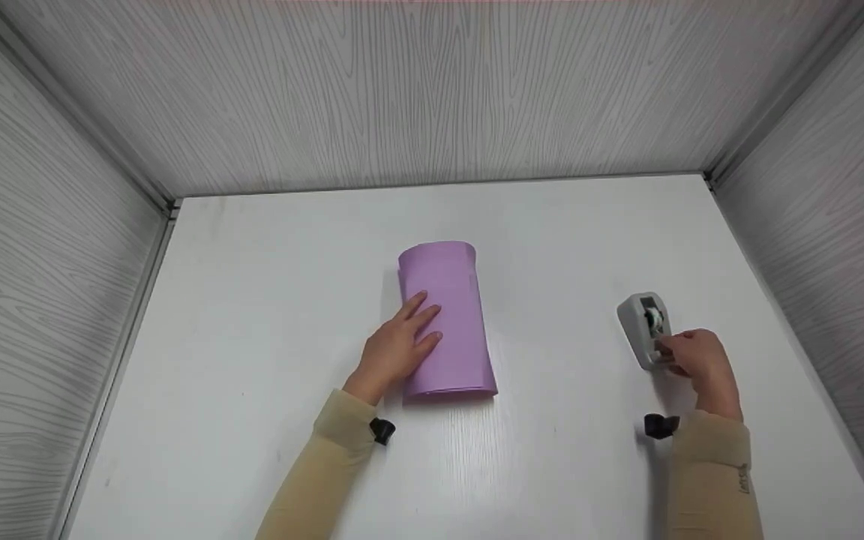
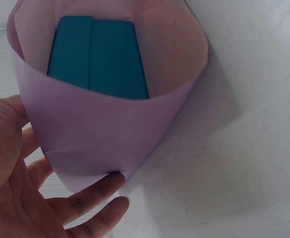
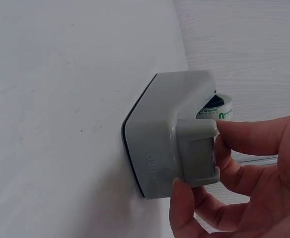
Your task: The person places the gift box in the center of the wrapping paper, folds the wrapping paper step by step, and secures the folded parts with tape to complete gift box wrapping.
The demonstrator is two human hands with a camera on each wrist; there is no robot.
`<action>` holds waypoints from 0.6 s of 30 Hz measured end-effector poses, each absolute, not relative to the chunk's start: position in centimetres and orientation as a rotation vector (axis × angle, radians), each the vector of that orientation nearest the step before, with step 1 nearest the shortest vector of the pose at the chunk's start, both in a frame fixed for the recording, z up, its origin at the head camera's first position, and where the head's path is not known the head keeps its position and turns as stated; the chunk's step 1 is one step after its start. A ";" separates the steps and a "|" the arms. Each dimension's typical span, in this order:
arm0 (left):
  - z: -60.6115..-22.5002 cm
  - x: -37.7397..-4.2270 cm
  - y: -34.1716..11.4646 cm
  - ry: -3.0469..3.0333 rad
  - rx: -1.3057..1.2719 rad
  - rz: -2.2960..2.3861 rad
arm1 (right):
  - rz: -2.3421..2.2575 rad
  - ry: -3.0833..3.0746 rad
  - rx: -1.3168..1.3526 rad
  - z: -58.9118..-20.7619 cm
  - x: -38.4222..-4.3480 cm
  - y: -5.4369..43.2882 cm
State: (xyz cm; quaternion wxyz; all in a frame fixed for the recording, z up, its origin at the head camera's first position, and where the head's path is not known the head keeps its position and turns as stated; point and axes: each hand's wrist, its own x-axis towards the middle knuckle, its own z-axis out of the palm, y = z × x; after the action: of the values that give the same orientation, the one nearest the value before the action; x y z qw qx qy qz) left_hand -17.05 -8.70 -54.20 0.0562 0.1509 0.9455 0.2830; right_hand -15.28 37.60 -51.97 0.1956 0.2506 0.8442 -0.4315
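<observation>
A sheet of purple paper (image 1: 443, 322) lies curled into a loose tube in the middle of the table. Through its open end, a teal box (image 2: 103, 57) shows inside. My left hand (image 1: 394, 349) rests on the left side of the paper, fingers spread and fairly straight. Over on the right, a grey tape dispenser (image 1: 636, 330) stands on the table with a tape roll (image 3: 223, 110) in it. My right hand (image 1: 698, 360) grips the cutter end of the dispenser between thumb and fingers. Whether it also pinches the tape's free end is hidden.
The white table (image 1: 267, 300) is bounded by a grey wood-grain panel (image 1: 432, 97) at the back and similar panels at left and right. A black wrist camera (image 1: 382, 431) sits at the left cuff, another (image 1: 661, 426) at the right cuff.
</observation>
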 end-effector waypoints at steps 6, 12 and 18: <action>-54.2 -17.0 -8.7 2.866 0.451 0.859 | -1.231 2.335 0.750 -51.7 -15.4 37.1; -54.2 -17.0 -8.7 2.872 0.453 0.846 | -1.263 2.308 0.761 -51.6 -15.3 36.9; -54.2 -16.9 -8.7 2.869 0.459 0.836 | -1.300 2.294 0.725 -51.5 -15.2 36.7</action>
State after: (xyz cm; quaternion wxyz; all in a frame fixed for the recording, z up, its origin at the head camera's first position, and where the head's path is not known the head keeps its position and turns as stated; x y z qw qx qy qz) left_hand -16.93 -8.70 -54.19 0.0590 0.1517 0.9473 0.2761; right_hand -15.24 36.67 -51.49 0.2023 0.2597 0.8215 -0.4655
